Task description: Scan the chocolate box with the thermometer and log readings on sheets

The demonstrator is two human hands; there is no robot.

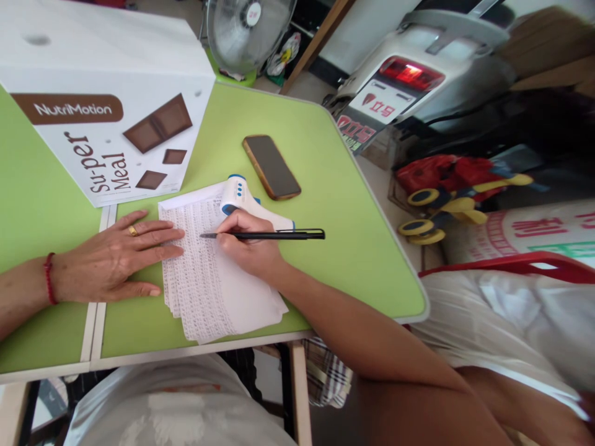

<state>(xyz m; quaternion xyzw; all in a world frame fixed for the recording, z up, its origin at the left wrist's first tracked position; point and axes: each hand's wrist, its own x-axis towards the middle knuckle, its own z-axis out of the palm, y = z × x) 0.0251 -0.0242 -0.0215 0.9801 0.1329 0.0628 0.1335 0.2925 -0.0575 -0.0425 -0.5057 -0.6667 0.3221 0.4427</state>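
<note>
My left hand (109,260), with a gold ring and a red bracelet, lies palm down with its fingers stretched out. Its longer fingertips rest on the left edge of a stack of paper sheets (199,279), whose top page is partly filled with rows of small handwriting. My right hand (251,248) pinches a black pen (292,235), its tip pointing left over the written rows. Just beyond that hand lies a white and blue handheld infrared thermometer (237,193), partly over the sheets and partly hidden by my fingers.
On the green folding table (353,248) stand a large white NutriMotion box (153,118) and a smartphone (272,167) in a brown case. Beyond are a fan (248,31) and a white scooter (409,68). A person in white clothing (502,316) sits at the right.
</note>
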